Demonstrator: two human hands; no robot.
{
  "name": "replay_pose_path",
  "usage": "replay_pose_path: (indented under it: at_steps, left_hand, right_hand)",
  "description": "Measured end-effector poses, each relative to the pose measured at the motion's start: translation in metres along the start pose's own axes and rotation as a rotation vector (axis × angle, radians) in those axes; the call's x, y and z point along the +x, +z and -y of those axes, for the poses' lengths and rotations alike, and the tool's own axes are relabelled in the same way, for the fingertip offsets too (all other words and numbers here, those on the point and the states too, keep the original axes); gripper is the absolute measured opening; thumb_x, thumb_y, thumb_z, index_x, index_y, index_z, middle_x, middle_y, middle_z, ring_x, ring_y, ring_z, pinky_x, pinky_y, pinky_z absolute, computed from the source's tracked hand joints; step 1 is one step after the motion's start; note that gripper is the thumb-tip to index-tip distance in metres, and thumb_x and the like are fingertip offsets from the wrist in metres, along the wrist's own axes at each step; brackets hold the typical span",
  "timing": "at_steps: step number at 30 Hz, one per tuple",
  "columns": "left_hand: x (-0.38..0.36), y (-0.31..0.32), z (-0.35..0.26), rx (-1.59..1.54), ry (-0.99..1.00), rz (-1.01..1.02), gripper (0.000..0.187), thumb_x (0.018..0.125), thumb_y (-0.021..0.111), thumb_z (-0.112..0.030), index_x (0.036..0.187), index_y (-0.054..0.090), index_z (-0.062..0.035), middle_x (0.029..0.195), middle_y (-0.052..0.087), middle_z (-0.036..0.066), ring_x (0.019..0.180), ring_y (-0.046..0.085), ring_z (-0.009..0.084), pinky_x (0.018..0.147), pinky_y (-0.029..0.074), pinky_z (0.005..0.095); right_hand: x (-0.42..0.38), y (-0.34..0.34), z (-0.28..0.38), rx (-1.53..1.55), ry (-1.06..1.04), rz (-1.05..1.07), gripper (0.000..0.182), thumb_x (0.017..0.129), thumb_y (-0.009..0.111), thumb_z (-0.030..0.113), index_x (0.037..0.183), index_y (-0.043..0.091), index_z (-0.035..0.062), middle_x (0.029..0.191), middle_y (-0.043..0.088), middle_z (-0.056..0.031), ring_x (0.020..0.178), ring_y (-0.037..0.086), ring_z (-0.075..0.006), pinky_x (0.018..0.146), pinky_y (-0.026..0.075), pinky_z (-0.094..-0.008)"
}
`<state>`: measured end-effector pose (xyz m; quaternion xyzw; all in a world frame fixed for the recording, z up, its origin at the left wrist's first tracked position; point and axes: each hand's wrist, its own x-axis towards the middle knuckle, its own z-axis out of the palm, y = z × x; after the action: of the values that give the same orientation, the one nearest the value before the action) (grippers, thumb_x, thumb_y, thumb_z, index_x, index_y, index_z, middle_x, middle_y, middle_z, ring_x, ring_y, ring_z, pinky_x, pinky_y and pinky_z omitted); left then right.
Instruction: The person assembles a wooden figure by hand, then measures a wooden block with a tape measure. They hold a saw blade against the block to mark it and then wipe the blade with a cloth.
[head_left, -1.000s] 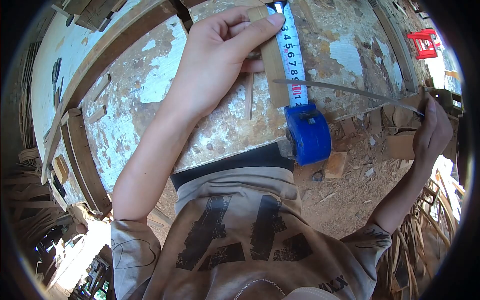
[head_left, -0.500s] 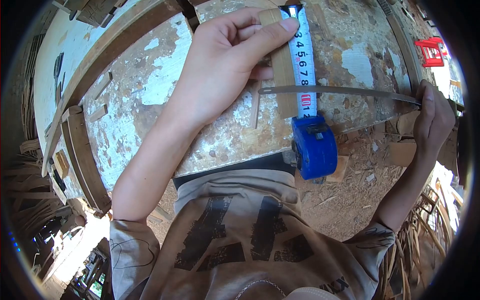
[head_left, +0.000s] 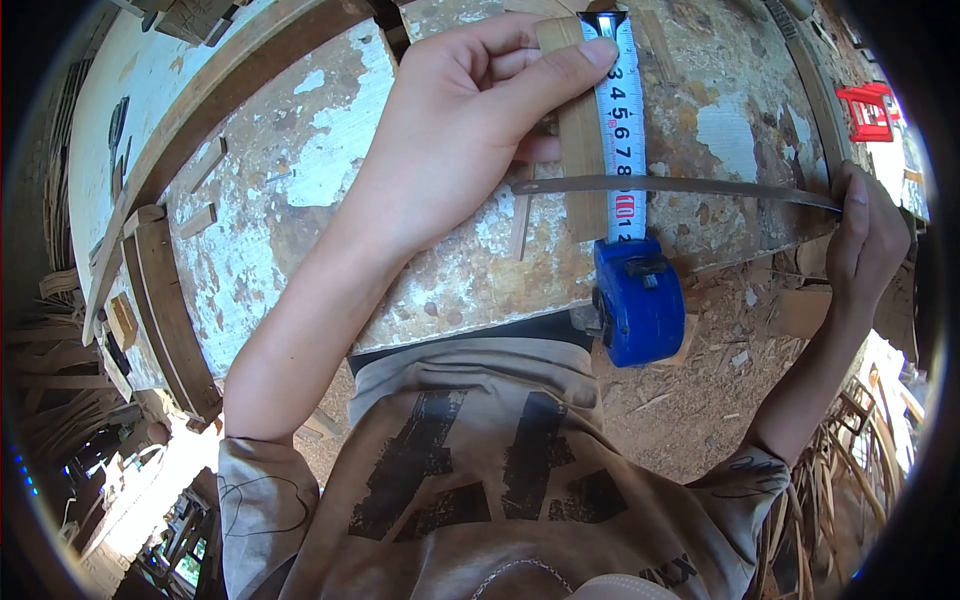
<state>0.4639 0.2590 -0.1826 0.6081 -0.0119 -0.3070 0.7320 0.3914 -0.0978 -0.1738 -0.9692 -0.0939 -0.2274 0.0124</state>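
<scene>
My left hand (head_left: 470,130) is closed on a flat wooden strip (head_left: 585,150), its thumb pressing the yellow-white tape blade along the strip's right side. The metal hook of the tape measure (head_left: 640,305) sits at the strip's far end, and its blue case hangs at the near end, past the bench edge. Over at the right, my right hand (head_left: 868,235) is wrapped around the end of a saw (head_left: 720,186). Its long narrow blade points left and crosses over the tape and strip near the 9 mark; the handle is mostly hidden by the fingers.
Beneath lies a paint-worn workbench (head_left: 440,290) with small wood offcuts (head_left: 198,222) on its left. A curved wooden frame piece (head_left: 230,85) spans the left side. Toward the far right is a red plastic object (head_left: 868,112). Sawdust and scraps cover the ground (head_left: 700,400).
My left hand has shifted slightly right, together with the wooden strip and tape measure. The saw and my right hand have barely moved.
</scene>
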Motion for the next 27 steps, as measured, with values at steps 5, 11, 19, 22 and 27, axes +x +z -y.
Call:
replay_pose_path:
  at_steps: [5,11,19,22,27]
  left_hand:
    - [-0.001,0.0,0.004,0.013,0.033,-0.03,0.026,0.106,0.064,-0.028,0.117,0.071,-0.0053,0.08,0.069,-0.006,0.056,0.048,-0.0014,0.051,0.035,0.0157]
    - [-0.001,-0.006,-0.002,0.012,-0.007,0.035,0.027,0.106,0.064,-0.029,0.116,0.072,-0.0056,0.076,0.066,-0.008,0.057,0.048,-0.0014,0.053,0.036,0.0157]
    - [0.0,-0.01,0.015,0.181,0.192,-0.022,0.031,0.101,0.07,-0.034,0.117,0.072,-0.0081,0.096,0.075,-0.002,0.083,0.07,0.0039,0.069,0.054,0.0177]
    - [-0.002,-0.01,0.013,0.151,0.188,-0.033,0.029,0.098,0.072,-0.034,0.114,0.073,-0.0103,0.095,0.075,-0.003,0.081,0.071,0.0034,0.067,0.055,0.0165]
    - [-0.004,-0.015,0.015,0.171,0.177,-0.071,0.029,0.097,0.074,-0.035,0.111,0.074,-0.0097,0.093,0.075,-0.004,0.08,0.07,0.0022,0.064,0.053,0.0157]
  right_hand:
    - [0.001,0.001,0.005,-0.006,-0.016,0.0,0.038,0.108,0.041,0.022,0.096,0.065,-0.005,0.076,0.06,-0.0125,0.068,0.059,-0.0233,0.068,0.047,-0.0338]
    - [0.001,0.0,0.009,-0.021,-0.031,-0.009,0.038,0.108,0.041,0.02,0.097,0.067,-0.0042,0.075,0.061,-0.0122,0.067,0.06,-0.0232,0.066,0.047,-0.0341]
    - [0.002,-0.004,0.01,-0.031,-0.065,0.01,0.033,0.105,0.049,0.021,0.097,0.074,0.0006,0.078,0.069,-0.0126,0.072,0.068,-0.0295,0.069,0.052,-0.0384]
    - [0.003,-0.003,0.015,-0.046,-0.086,-0.002,0.034,0.105,0.048,0.021,0.097,0.073,-0.0004,0.079,0.069,-0.0136,0.071,0.067,-0.0296,0.068,0.051,-0.0387]
    - [0.006,0.0,0.031,-0.049,-0.109,-0.029,0.036,0.106,0.044,0.019,0.095,0.071,-0.0024,0.078,0.067,-0.0146,0.069,0.066,-0.0296,0.066,0.05,-0.0386]
